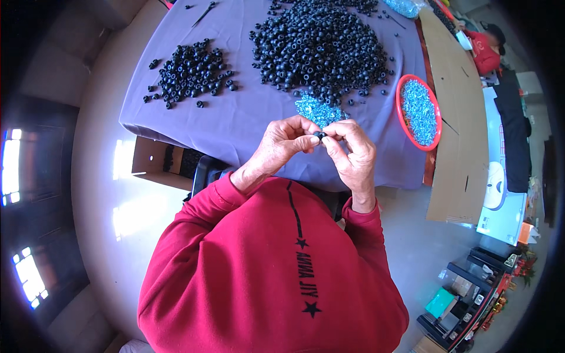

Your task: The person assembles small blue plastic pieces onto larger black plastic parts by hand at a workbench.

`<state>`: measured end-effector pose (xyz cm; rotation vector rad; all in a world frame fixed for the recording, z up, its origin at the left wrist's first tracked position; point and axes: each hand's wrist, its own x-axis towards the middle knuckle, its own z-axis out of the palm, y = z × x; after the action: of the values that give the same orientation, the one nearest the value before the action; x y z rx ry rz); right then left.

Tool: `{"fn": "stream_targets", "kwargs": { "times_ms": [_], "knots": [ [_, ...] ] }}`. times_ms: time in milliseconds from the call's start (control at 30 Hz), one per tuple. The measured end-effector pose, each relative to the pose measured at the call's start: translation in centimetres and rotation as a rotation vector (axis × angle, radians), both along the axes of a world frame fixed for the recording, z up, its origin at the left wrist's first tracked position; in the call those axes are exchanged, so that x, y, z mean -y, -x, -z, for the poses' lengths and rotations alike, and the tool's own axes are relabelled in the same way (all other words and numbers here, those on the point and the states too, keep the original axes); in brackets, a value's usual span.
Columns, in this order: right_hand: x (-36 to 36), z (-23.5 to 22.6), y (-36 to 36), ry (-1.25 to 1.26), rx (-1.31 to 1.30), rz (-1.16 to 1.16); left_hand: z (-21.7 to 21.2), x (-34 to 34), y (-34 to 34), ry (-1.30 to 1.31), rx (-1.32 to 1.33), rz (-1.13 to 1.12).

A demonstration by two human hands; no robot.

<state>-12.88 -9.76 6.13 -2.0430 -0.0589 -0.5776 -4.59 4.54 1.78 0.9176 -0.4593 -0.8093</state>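
Observation:
Over the near edge of the cloth-covered table, both hands meet at one small round black cap (pixel 319 135). My left hand (pixel 283 141) pinches it between thumb and fingers. From the other side my right hand (pixel 353 147) is closed, thumb and forefinger pressed together at the cap; whether a tiny piece sits between those fingertips is hidden. Just beyond my fingers lies a small heap of clear blue pieces (pixel 318 110). Behind it spreads a large pile of the same black caps (pixel 321 50), and a smaller pile of black caps (pixel 191 73) sits to the left.
A red oval basin (pixel 436 136) of blue pieces stands at the table's right side, beside a flattened cardboard sheet (pixel 456 176). An open cardboard box (pixel 150 154) is under the table's left edge. Far right, another person (pixel 485 53) in red sits at work. Purple cloth (pixel 241 123) covers the table.

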Motion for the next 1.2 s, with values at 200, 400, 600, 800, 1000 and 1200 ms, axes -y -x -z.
{"fn": "stream_targets", "kwargs": {
  "times_ms": [200, 400, 600, 800, 1000, 1200],
  "knots": [
    [-0.2, 0.4, 0.1, 0.075, 0.028, 0.039, 0.2, 0.2, 0.2, -0.042, -0.014, -0.033],
    [-0.6, 0.4, 0.3, 0.300, 0.083, 0.067, 1.0, 0.3, 0.3, -0.066, -0.071, -0.021],
    [-2.8, 3.1, 0.9, 0.462, 0.127, 0.301, 1.5, 0.8, 1.0, -0.100, -0.265, -0.011],
    [-3.1, 4.9, 0.6, 0.597, 0.205, 0.434, 2.0, 0.7, 1.6, -0.194, -0.226, -0.026],
    [-2.7, 5.7, 0.4, 0.577, 0.254, 0.356, 1.8, 0.5, 1.8, -0.265, -0.181, -0.075],
    [-2.5, 6.2, 0.9, 0.538, 0.191, 0.286, 1.4, 0.4, 1.9, -0.281, -0.146, -0.029]
  ]
}}
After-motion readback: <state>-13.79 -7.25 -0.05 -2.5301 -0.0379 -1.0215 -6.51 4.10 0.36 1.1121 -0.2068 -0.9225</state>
